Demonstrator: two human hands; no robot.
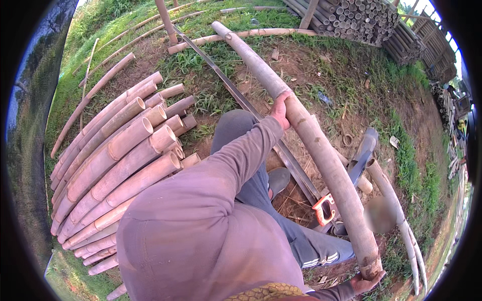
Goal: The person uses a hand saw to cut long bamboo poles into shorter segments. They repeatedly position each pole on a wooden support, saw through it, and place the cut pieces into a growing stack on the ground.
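A long, thick bamboo pole (pixel 314 138) lies across in front of me, running from the far middle down to the near right. My left hand (pixel 282 110) is closed around its middle part. At the near end, my right hand (pixel 365 284) grips the pole from below, its fingers partly hidden. An orange-handled handsaw (pixel 318 212) lies beside the pole, near my legs; the pole covers part of it. A long, narrow metal rail (pixel 236 93) passes under my left forearm, between my legs and the pole.
Cut bamboo lengths (pixel 123 138) are heaped at my left. Shorter bamboo pieces (pixel 386 185) lie beyond the pole at the right, by a dark blue-grey flat piece (pixel 362 155). Far back stands a large bamboo stack (pixel 351 20) beside an upright post (pixel 165 22). The ground is grass and dirt.
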